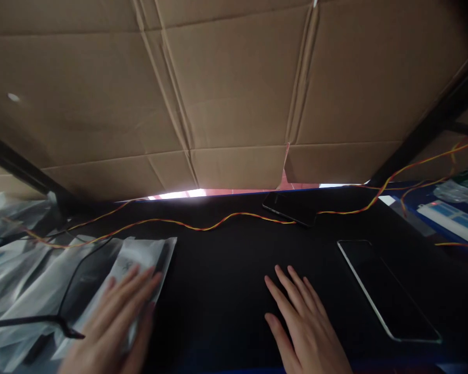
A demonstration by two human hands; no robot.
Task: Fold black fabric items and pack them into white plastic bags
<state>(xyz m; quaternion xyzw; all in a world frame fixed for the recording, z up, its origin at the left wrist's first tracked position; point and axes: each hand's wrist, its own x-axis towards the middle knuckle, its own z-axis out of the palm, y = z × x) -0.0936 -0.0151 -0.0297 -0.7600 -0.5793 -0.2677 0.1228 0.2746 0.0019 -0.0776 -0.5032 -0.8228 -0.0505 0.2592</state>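
My left hand [119, 319] reaches over a translucent plastic bag [142, 253] at the left, its fingers stretched out and slightly blurred; whether it touches the bag I cannot tell. Several similar bags [31, 285] lie beside it, with dark contents showing through. Over the black tabletop [214, 291], my right hand [302, 324] is spread with nothing in it. To its right lies a phone [388, 291] with a dark face and a pale edge. Farther back, a second dark phone [290, 208] lies at a slant.
A twisted red-and-yellow wire [203, 228] runs across the table, passing by the rear phone. Cardboard [234, 93] walls off the back between dark frame bars [425, 119]. A black cable [31, 321] crosses the bags. A blue bin [417, 205] at right holds a white-and-blue package [452, 218].
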